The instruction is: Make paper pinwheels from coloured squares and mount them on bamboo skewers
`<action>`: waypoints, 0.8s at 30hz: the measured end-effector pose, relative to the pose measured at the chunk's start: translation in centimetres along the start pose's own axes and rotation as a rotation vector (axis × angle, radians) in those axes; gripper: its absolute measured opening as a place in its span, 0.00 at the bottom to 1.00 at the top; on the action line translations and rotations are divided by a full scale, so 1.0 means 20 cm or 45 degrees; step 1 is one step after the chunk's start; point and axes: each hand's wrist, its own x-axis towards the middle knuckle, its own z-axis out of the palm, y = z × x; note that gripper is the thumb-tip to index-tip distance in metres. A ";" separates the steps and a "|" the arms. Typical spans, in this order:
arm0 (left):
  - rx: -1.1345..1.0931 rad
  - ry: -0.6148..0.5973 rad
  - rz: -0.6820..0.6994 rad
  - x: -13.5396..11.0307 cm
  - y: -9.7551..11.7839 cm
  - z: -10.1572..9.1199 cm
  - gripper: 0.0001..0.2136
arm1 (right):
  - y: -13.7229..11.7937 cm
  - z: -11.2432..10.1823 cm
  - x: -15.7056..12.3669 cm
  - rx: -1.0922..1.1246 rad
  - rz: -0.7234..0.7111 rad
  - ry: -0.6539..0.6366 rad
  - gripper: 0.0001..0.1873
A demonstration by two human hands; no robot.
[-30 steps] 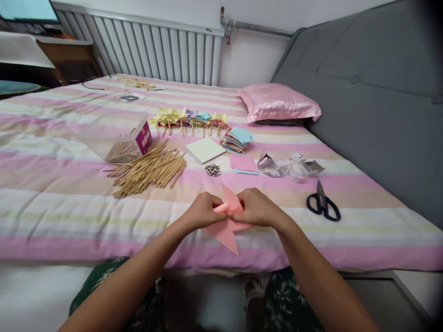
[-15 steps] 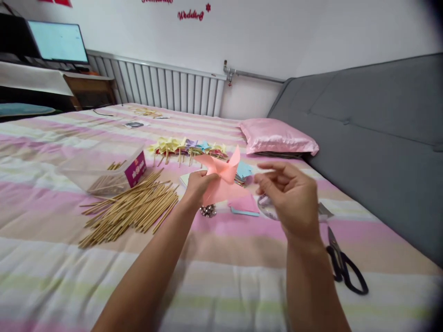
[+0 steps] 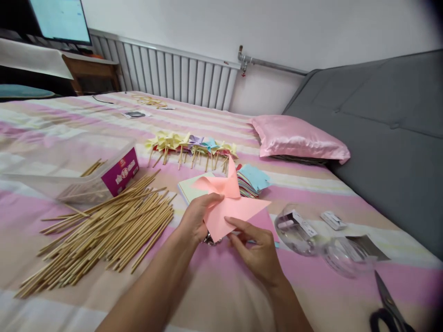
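A salmon-pink paper pinwheel [image 3: 238,210] is up in front of me, some of its corners curled in and others lying flat. My left hand [image 3: 196,214] is closed on it, thumb pressed near the centre. At the lower right part of the paper, my right hand [image 3: 256,251] pinches the edge between index finger and thumb. Just behind the paper, small shiny metal pieces [image 3: 209,240] are mostly hidden. Pink paper sheets [image 3: 269,224] lie behind my right hand, and a pale paper pad [image 3: 187,184] shows beyond my left.
Left are many bamboo sticks [image 3: 114,235] and a clear plastic box [image 3: 79,184] holding more. Finished pinwheels [image 3: 194,143] stand in a row behind. Stacked coloured paper [image 3: 251,180], clear round containers [image 3: 297,230], black-handled scissors [image 3: 389,304] and a pink pillow [image 3: 299,138] are rightward.
My right hand has come left and down onto the pinwheel's edge and taken hold of it. The left hand keeps its grip and has lowered the pinwheel. The view has shifted closer.
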 end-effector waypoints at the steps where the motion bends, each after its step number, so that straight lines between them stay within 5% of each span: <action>1: -0.007 0.001 -0.018 0.00 -0.01 0.01 0.07 | 0.01 0.00 0.00 -0.046 -0.038 0.040 0.17; 5: 0.018 0.010 -0.032 0.01 -0.05 0.02 0.06 | 0.04 -0.02 0.00 -0.114 -0.101 0.078 0.13; 14: 0.279 -0.013 0.243 -0.03 -0.10 0.04 0.10 | 0.01 -0.05 0.02 0.431 0.133 0.161 0.04; 24: 0.522 0.011 0.435 -0.05 -0.14 0.07 0.07 | -0.01 -0.01 0.02 0.244 0.207 0.538 0.10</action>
